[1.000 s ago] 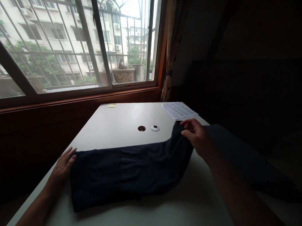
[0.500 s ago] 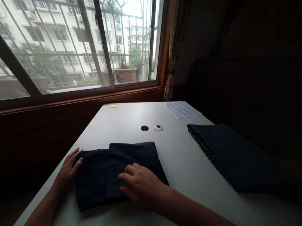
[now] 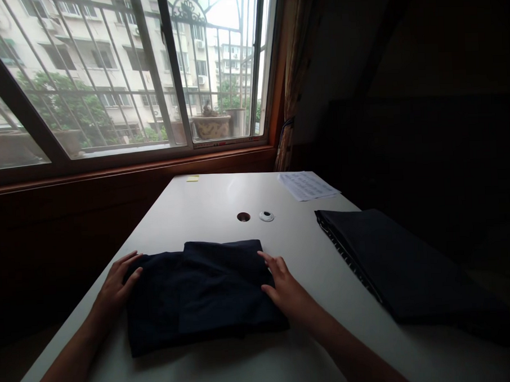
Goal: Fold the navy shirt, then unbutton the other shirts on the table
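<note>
A dark navy folded garment (image 3: 208, 291) lies flat on the white table (image 3: 170, 375) in front of me, its kind hard to make out in the dim light. One layer of it overlaps another near the middle. My left hand (image 3: 117, 281) rests at its left edge, fingers apart, thumb over the cloth. At the right edge, my right hand (image 3: 280, 283) has its fingers spread, the tips touching or just over the fabric. Neither hand grips the cloth.
Another folded dark cloth (image 3: 402, 263) with a striped edge lies to the right. Toward the back are printed papers (image 3: 308, 186), a yellow sticky note (image 3: 192, 178), a round hole (image 3: 244, 217) and a white cable-hole cover (image 3: 267, 216). A barred window (image 3: 119, 78) stands beyond the table.
My right hand has moved right, from the middle of the garment to its right edge, and its fingers have spread. The left hand has stayed nearly in place.
</note>
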### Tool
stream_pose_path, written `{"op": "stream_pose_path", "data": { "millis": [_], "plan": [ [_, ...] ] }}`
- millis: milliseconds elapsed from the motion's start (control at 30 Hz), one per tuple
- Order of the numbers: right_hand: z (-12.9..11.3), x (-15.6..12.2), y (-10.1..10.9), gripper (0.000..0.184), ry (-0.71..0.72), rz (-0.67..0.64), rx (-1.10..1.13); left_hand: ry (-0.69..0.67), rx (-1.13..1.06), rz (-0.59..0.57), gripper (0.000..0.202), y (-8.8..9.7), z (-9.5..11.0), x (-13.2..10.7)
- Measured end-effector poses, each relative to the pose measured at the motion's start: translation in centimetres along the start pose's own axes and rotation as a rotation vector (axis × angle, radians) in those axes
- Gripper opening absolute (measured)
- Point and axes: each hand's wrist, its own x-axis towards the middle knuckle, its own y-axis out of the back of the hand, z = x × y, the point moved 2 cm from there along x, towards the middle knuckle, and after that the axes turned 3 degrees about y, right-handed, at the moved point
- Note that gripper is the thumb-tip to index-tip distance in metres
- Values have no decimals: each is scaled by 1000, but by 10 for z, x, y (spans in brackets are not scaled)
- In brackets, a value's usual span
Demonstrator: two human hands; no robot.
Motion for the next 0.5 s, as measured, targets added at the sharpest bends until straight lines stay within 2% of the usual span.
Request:
{"op": "stream_pose_path", "data": {
  "millis": [100,167,300,367,433,500],
  "plan": [
    [19,5,12,77,5,31,65,-25,-14,47,53,3,4,-2],
    [41,9,28,73,-14,93,37,-62,18,97,51,4,9,-4],
    [97,13,73,54,-45,266,-143,-184,114,150,43,3,26,-7],
    [115,10,92,45,-59,356,-263,-265,124,149,38,0,36,-6],
    [116,3,102,35,1,403,-345,-340,133,129,32,-5,46,-2],
    [98,-6,100,28,147,342,-332,-386,153,81,27,-12,59,5]
  ]
}}
